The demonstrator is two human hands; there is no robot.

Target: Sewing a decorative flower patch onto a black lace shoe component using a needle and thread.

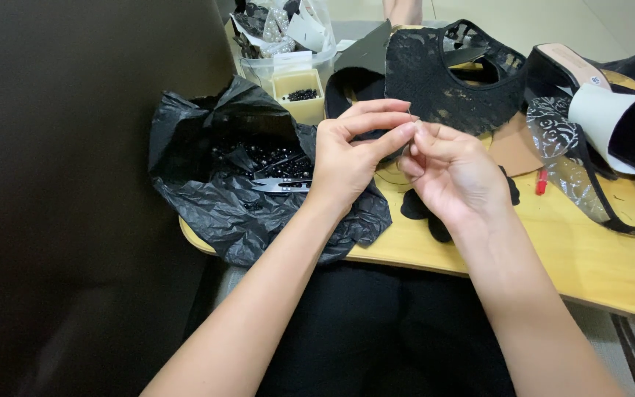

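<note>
I see my left hand and my right hand held up together over the bench. The fingers of the left hand are pressed tight on something very small, right where the two hands meet. My right fingers curl in and touch that same spot. I think it is a thin needle or a thread, but it is too small for me to be sure. I cannot tell which way it points, or which way its long side runs. It is hidden between the fingertips.

What could go wrong? I think the tiny thing could slip out if my fingers loosen. It could then fall into the black plastic bag just below and left of my fingers, and be hard to find. If it is sharp, it could prick a fingertip.

In that bag, just left of my left wrist, lie small black beads and little metal snips. A bump from my arm could scatter the beads.

Just behind my fingers lies a black lace piece. Farther back and left stands a small box of beads in front of a clear tub. Well off to the right of my fingers sits a shoe with a silver bow.
</note>
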